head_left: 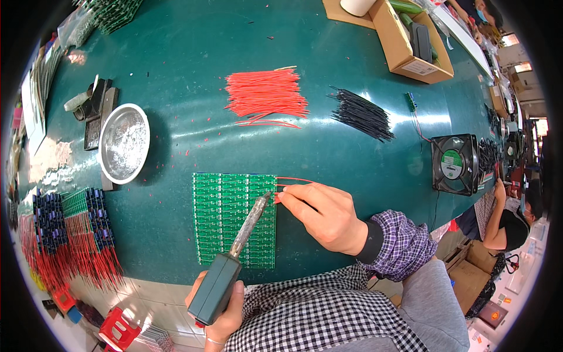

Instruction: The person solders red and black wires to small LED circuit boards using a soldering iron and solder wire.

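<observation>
A green panel of small circuit boards (234, 226) lies flat on the table in front of me. My left hand (233, 311) is wrapped round the dark green handle of a soldering iron (217, 287). Its metal barrel slants up to the right, and the tip is at the panel's upper right edge. Beside that tip, my right hand (328, 217) pinches a short red wire (277, 199) against the panel's edge. Just above the fingers, another red wire (293, 178) sticks out to the right from the panel. The exact contact between tip and wire is too small to make out.
Beyond the panel lie a pile of red wires (267, 92) and a bundle of black wires (362, 114). A metal bowl (124, 144) stands left, near wired boards (73, 229). At right are a fan (454, 164) and a cardboard box (404, 53); a co-worker (498, 217) sits beyond.
</observation>
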Demonstrator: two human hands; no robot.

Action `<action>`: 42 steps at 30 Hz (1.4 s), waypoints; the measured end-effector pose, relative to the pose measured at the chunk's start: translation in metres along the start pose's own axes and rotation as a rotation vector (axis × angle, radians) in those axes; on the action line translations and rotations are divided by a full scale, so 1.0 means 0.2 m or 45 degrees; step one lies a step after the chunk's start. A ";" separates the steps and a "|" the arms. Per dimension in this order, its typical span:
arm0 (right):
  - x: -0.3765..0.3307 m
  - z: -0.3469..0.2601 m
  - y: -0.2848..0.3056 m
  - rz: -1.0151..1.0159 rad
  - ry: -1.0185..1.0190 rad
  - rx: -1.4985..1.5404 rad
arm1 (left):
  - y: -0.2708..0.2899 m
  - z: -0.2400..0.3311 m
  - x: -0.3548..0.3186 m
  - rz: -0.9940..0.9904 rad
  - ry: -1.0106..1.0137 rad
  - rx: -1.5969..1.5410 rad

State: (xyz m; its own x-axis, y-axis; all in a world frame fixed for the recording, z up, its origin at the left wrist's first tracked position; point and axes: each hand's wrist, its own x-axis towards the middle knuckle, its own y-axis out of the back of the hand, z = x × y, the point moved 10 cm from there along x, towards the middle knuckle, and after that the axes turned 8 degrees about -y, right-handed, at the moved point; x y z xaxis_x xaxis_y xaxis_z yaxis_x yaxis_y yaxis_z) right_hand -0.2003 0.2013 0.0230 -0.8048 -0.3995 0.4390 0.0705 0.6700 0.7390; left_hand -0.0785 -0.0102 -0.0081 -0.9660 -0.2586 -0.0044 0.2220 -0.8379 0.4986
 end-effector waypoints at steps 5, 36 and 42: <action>0.00 0.00 0.00 -0.012 -0.012 -0.014 | -0.01 0.02 0.01 0.000 -0.052 -0.017; 0.00 0.00 0.00 0.008 -0.030 -0.062 | 0.04 -0.02 -0.02 0.111 0.050 -0.035; 0.01 0.00 0.02 0.037 -0.027 -0.041 | 0.03 -0.01 -0.02 0.085 0.041 -0.024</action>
State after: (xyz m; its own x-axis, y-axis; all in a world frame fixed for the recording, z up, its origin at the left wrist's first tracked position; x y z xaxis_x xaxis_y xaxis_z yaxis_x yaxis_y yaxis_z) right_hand -0.2011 0.2028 0.0269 -0.8143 -0.3664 0.4501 0.1132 0.6604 0.7424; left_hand -0.0721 -0.0160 -0.0069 -0.9442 -0.3293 0.0004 0.2887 -0.8272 0.4821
